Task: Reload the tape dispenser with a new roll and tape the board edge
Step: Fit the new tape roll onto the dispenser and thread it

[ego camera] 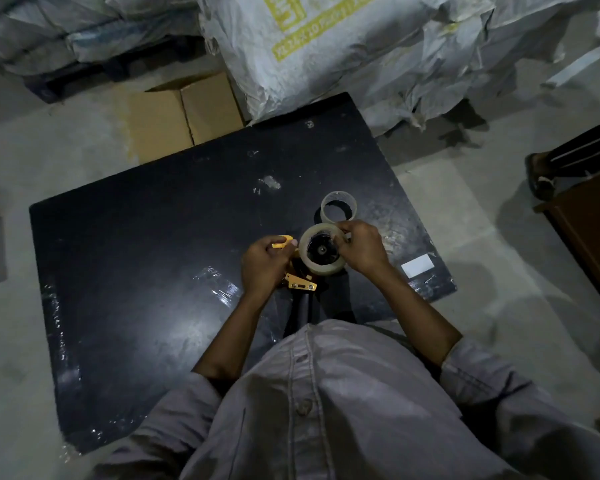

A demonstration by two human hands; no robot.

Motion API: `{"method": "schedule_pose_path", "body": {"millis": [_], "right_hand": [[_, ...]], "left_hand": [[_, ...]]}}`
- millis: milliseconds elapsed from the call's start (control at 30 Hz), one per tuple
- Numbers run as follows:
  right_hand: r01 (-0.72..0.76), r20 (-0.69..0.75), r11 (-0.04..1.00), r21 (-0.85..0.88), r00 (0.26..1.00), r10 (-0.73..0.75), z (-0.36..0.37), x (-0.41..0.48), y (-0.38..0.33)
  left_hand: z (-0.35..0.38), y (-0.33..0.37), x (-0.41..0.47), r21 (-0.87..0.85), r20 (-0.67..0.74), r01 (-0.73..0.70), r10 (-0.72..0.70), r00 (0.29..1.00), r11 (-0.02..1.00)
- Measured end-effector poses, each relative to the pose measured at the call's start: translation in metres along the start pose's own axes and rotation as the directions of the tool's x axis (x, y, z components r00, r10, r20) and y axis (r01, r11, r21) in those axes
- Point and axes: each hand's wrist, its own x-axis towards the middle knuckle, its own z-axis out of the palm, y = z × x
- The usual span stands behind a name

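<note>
Now, at frame centre, the left hand (262,263) clasps the yellow tape dispenser (300,284) while the right hand (361,247) pinches the clear new roll (321,252) seated on its hub, above the black board (153,237); better to find the free end and thread it under the roller, keeping the roll square

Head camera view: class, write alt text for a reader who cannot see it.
A person's two hands hold a yellow tape dispenser above a black board: the left hand grips its frame, the right hand fingers the clear tape roll on its hub. An empty tape core lies just beyond.
</note>
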Motion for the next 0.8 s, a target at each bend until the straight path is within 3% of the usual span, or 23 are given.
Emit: {"method": "schedule_pose_path", "body": {"millis": [200, 400, 800], "right_hand": [[0.072, -0.031, 0.997, -0.021, 0.997, -0.072, 0.006, 0.005, 0.003], [0.095, -0.065, 0.995, -0.031, 0.993, -0.097, 0.004, -0.002, 0.008], [0.110, -0.156, 0.992, -0.063, 0.981, -0.119, 0.016, 0.001, 0.010]], "left_hand": [[0.005, 0.019, 0.020, 0.156, 0.148, -0.234, 0.211, 0.966, 0.960], [0.004, 0.024, 0.042, 0.245, 0.261, -0.300, 0.235, 0.936, 0.922], [0.008, 0.035, 0.069, 0.319, 0.346, -0.329, 0.214, 0.914, 0.889]]}}
